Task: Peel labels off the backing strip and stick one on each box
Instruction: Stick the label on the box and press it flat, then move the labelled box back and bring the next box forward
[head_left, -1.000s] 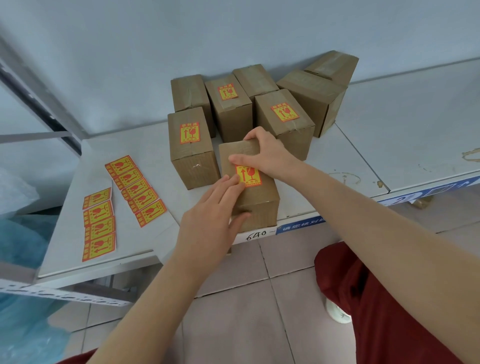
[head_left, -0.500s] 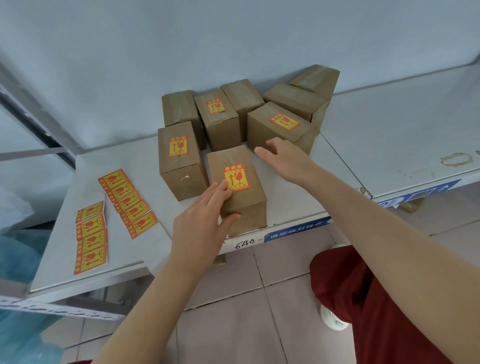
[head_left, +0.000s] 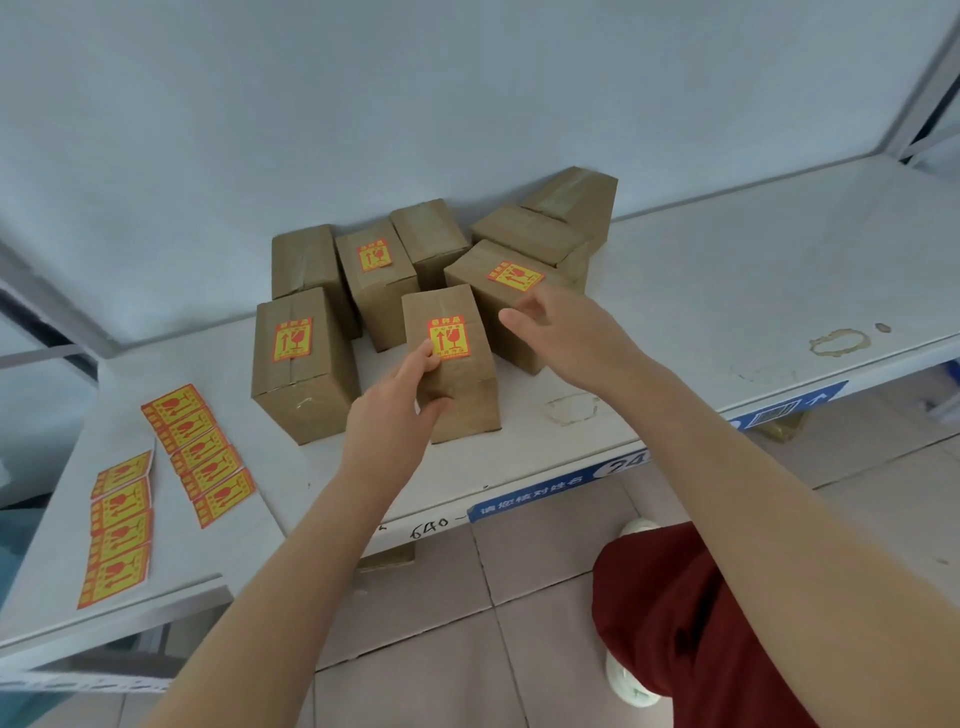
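Observation:
Several brown cardboard boxes stand on the white shelf (head_left: 701, 291). The front middle box (head_left: 457, 395) carries a yellow-and-red fragile label (head_left: 448, 338) on top. My left hand (head_left: 392, 423) grips its near left corner, fingers on top and thumb on the front face. My right hand (head_left: 563, 327) hovers with loose fingers over the labelled box on the right (head_left: 511, 332), holding nothing. The left front box (head_left: 301, 374) and a box behind (head_left: 376, 283) also bear labels. Three or more boxes at the back (head_left: 428, 236) show bare tops.
Two backing strips with several labels each lie on the lower left shelf, one strip (head_left: 200, 452) nearer the boxes and the other strip (head_left: 118, 527) at the far left. The shelf's front edge (head_left: 524, 506) has blue tape. Tiled floor and my red-clad knee (head_left: 675, 623) are below.
My right hand lifted off the front box's label and moved right, toward the boxes behind. My left hand stayed on the front box, which now sits farther back from the shelf edge.

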